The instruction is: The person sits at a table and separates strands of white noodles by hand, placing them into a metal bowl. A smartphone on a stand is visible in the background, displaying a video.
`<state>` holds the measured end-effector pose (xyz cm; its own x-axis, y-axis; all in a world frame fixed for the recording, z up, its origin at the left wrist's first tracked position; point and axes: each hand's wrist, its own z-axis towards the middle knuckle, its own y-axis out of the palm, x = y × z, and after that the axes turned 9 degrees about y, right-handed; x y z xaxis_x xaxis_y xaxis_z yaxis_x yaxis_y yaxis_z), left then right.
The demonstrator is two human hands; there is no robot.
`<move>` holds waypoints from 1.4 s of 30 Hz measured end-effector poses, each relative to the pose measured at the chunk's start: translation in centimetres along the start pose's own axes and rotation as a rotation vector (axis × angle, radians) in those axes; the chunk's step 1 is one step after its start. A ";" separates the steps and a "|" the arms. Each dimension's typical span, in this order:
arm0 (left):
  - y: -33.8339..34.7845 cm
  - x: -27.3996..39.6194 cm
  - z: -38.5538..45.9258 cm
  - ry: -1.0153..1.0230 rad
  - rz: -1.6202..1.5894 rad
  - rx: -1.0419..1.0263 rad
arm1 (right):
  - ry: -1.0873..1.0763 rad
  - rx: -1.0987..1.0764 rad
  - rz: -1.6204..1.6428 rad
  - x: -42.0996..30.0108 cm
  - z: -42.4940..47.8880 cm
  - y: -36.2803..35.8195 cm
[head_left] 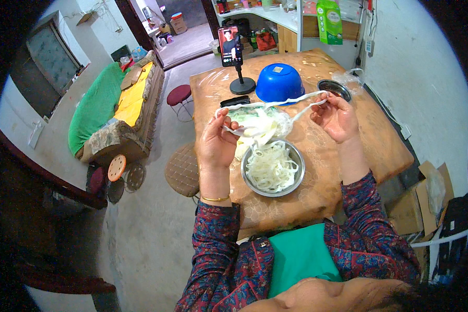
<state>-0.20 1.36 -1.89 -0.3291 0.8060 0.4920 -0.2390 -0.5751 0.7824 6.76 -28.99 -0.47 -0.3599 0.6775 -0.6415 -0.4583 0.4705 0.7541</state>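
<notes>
A long, soft white strip [284, 102] spans the gap between my two hands above the table. My left hand [218, 146] pinches one end of it, where it loops back on itself. At the other end, the thumb and fingers of my right hand [338, 120] grip the doubled strip. Below them stands a round steel bowl [301, 171] holding a tangle of pale, noodle-like strips [272, 165]. Just behind the bowl lie pale yellow-white pieces [260, 132], beside a clear plastic bag [285, 121]; what the pieces are, I cannot tell.
An upturned blue bowl [280, 82] sits on the cloth-covered table [316, 175], near a phone [231, 46] on a stand. A smaller metal bowl [334, 88] is at the right. Stools, a brown one [181, 169] and a maroon one [178, 94], flank the left edge.
</notes>
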 end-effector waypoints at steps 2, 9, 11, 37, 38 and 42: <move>0.0 0.3 0.0 0.024 -0.013 0.046 | -0.008 0.004 0.037 -0.7 -0.3 -0.3; 1.0 0.2 -0.2 -0.068 0.026 -0.023 | 0.025 -0.073 0.012 -0.9 -0.4 0.2; 1.5 -0.6 -0.4 -0.094 0.137 -0.050 | 0.055 -0.079 0.009 -0.2 -0.2 0.9; 3.5 -4.3 -2.0 -0.089 0.547 -0.184 | -0.047 -0.041 -0.480 7.6 0.7 7.4; 3.5 -4.3 -2.0 -0.083 0.538 -0.183 | -0.060 -0.070 -0.501 7.7 0.6 7.5; 3.5 -4.4 -1.9 -0.089 0.482 -0.163 | -0.099 -0.110 -0.628 7.8 0.5 7.5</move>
<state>-1.34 -4.44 -2.08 -0.3600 0.4490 0.8178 -0.2211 -0.8927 0.3927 0.94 -19.86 0.28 0.0776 0.3435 -0.9360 -0.6399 0.7371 0.2174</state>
